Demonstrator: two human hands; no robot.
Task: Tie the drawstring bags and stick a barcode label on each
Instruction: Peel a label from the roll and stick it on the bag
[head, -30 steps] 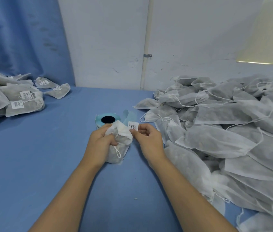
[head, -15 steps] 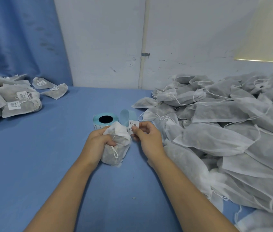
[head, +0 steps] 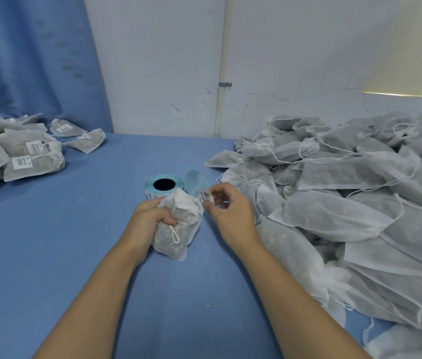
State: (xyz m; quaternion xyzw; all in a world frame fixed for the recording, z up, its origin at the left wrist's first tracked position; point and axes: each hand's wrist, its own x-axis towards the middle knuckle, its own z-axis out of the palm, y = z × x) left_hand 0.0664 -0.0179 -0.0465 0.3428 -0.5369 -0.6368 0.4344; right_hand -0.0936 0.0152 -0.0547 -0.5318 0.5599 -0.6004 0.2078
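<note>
My left hand (head: 150, 216) grips a small white drawstring bag (head: 181, 234) by its gathered neck, standing it upright on the blue table (head: 75, 242). Its tied cord loop hangs down the front. My right hand (head: 226, 211) pinches a white barcode label (head: 206, 196) just right of the bag's top, close to the cloth. Behind the bag stands the teal label roll (head: 163, 186), with a strip of bare backing paper (head: 196, 181) curling off to its right.
A big heap of unlabelled white bags (head: 354, 203) fills the right side up to the wall. A smaller pile of labelled bags (head: 23, 156) lies at the far left, by a blue curtain (head: 28, 60). A white pipe (head: 221, 73) runs down the wall.
My right hand has turned the label and drawn it slightly up and away from the bag's neck. The left hand keeps its grip on the bag.
</note>
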